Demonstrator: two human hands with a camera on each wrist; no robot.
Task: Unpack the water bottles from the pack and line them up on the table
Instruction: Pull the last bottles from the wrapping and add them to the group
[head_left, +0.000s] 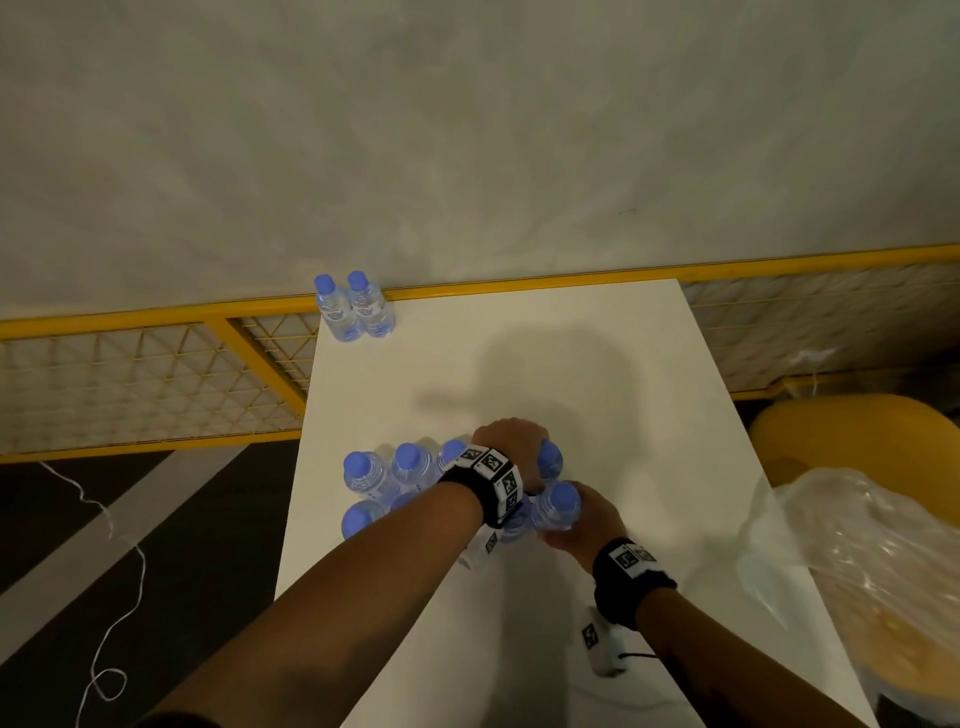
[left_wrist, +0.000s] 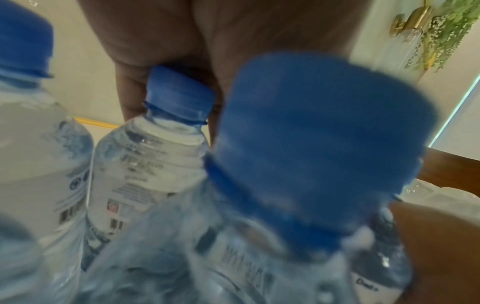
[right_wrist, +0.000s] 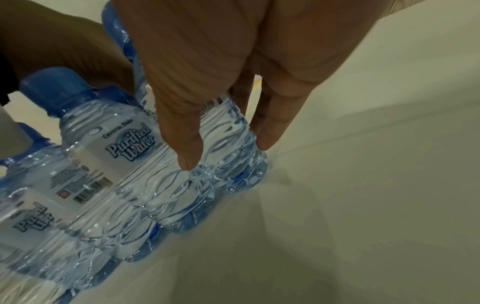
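- Two bottles (head_left: 354, 306) stand upright side by side, touching, at the far left corner of the white worktop (head_left: 597, 364).
- A cluster of bottles (head_left: 395, 478) stands at the near left part of the worktop, well apart from those two. The head view shows about seven blue caps in it; the arms hide part of the cluster, so the exact count cannot be told.
- The left hand (head_left: 511, 447) reaches over the cluster, and its fingers curl round the cap of one bottle (left_wrist: 179, 96) in the far row.
- The right hand (head_left: 576, 525) grips one bottle (head_left: 556, 512) at the near right end of the cluster. In the right wrist view the thumb (right_wrist: 182, 131) and fingers (right_wrist: 272, 119) lie down along the ribbed body of this bottle, one on each side.
- Both held bottles stand upright with the others; the right-hand one rests on the worktop.
- One crumpled clear plastic wrap (head_left: 852, 561) lies at the right edge of the worktop, partly over a yellow object (head_left: 841, 426).
- A yellow mesh fence (head_left: 156, 374) runs behind the worktop.
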